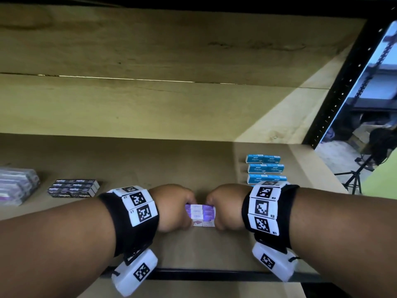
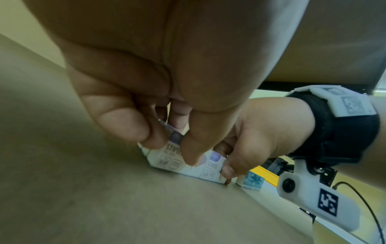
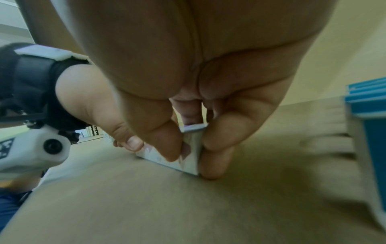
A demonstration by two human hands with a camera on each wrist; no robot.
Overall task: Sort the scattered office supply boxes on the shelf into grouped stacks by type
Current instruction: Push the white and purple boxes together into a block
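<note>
A small stack of purple-and-white staple boxes point(image 1: 200, 215) sits on the brown shelf near its front edge. My left hand point(image 1: 176, 208) grips the stack's left end, thumb and fingers curled round it. At the right end my right hand point(image 1: 225, 208) grips it the same way. In the left wrist view the purple boxes point(image 2: 167, 159) rest on the board between my left thumb and fingers, with the right hand point(image 2: 250, 140) behind them. The right wrist view shows the stack's end point(image 3: 192, 148) pinched between thumb and fingers.
Black staple boxes point(image 1: 74, 188) lie grouped at the left, and a clear-wrapped purple pack point(image 1: 16, 183) lies further left. Blue staple boxes point(image 1: 265, 169) are stacked at the back right, close behind my right wrist. A black shelf upright point(image 1: 341, 82) stands at the right.
</note>
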